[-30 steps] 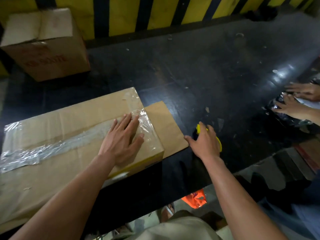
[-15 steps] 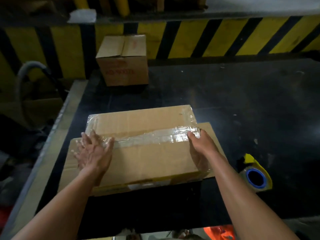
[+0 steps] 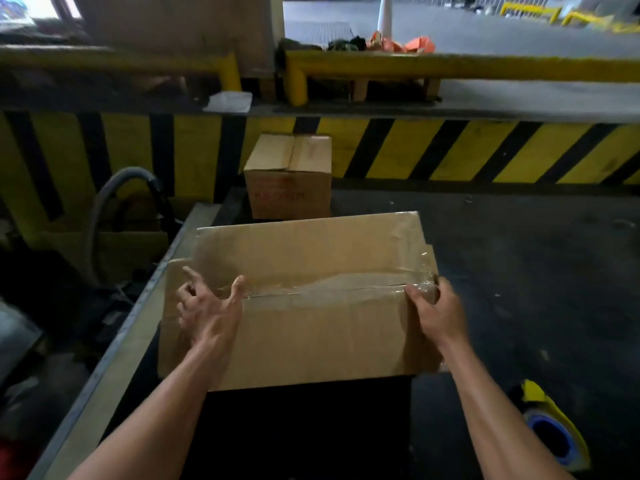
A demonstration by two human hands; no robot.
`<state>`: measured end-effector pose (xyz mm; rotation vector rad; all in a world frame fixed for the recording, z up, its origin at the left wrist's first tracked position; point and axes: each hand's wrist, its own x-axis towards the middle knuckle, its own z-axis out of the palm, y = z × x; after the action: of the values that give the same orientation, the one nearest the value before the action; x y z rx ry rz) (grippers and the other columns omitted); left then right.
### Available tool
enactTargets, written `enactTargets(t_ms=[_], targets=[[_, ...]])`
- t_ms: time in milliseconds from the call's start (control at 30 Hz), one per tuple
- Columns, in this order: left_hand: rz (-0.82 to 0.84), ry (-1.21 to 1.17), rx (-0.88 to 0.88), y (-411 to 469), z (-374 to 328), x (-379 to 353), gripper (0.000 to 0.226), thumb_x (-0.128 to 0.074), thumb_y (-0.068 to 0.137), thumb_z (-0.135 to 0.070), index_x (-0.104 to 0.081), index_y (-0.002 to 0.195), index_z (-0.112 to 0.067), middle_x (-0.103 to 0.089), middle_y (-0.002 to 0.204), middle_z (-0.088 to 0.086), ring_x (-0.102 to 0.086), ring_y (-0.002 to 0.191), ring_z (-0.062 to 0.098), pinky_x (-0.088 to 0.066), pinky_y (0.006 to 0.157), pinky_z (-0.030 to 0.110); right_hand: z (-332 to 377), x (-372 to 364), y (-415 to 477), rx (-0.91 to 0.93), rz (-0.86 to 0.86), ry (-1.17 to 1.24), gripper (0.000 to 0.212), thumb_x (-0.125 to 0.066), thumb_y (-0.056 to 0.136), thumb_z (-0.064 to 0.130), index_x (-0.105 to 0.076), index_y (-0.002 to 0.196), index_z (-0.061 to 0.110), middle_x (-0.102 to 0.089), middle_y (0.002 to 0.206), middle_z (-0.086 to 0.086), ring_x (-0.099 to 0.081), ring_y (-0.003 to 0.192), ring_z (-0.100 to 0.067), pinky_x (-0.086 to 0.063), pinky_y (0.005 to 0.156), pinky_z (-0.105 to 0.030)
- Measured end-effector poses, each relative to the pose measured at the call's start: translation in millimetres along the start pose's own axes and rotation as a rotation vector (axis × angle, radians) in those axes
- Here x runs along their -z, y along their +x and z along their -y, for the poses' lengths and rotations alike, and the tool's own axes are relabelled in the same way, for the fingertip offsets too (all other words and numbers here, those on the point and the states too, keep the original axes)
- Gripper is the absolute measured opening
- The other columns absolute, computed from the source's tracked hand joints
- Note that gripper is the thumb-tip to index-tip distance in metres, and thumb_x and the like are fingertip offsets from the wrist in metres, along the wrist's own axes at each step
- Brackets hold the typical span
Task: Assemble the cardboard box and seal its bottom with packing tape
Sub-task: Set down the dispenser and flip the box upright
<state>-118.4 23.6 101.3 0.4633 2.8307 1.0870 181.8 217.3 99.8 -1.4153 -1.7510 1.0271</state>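
my right hand grasps the right end of the cardboard box. my left hand is released, fingers spread, thumb on the tape seam. tape dispenser: near right corner of the table.

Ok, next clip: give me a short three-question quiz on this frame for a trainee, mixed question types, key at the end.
1. True or false: the right hand holds the tape dispenser.
2. The clear tape on the cardboard box runs: A) along its upward-facing seam; B) only down its near side; C) nowhere yet.
3. Fill in: the left hand, fingers spread, is at the box's ____ end.
Key: 1 false, the dispenser lies on the table and the right hand grips the box's right end; 2 A; 3 left.
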Motion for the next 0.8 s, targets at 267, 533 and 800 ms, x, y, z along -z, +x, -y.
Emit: enactTargets(t_ms=[267, 533, 800], targets=[[-0.144, -0.654, 0.146, 37, -28, 52, 0.085, -0.033, 0.089, -0.075, -0.042, 0.135, -0.003, -0.045, 0.139, 0.028, -0.047, 0.126, 0.041, -0.035, 0.091, 0.045, 42, 9, 6, 0.041, 0.1, 0.294, 0.054, -0.075, 0.082, -0.003, -0.035, 0.117, 0.006, -0.06, 0.104, -0.005, -0.062, 0.089, -0.013, -0.057, 0.078, -0.044], [-0.218, -0.831, 0.143, 42, -41, 72, 0.084, -0.04, 0.092, -0.075, -0.046, 0.133, -0.002, -0.057, 0.134, 0.024, -0.055, 0.122, 0.037, -0.039, 0.089, 0.039, 83, 30, 8, -0.023, 0.357, 0.574, 0.035, -0.053, 0.099, 0.037, -0.057, 0.132, 0.027, -0.07, 0.117, -0.009, -0.07, 0.099, -0.024, -0.057, 0.078, -0.04], [-0.124, -0.817, 0.118, 51, -29, 73, 0.079, -0.039, 0.076, -0.073, -0.054, 0.122, -0.009, -0.058, 0.112, 0.014, -0.055, 0.102, 0.029, -0.04, 0.084, 0.041, 80, 33, 22, -0.084, 0.182, 0.543, 0.047, -0.059, 0.092, 0.047, -0.054, 0.122, 0.012, -0.065, 0.113, -0.018, -0.07, 0.092, -0.03, -0.057, 0.06, -0.037]])
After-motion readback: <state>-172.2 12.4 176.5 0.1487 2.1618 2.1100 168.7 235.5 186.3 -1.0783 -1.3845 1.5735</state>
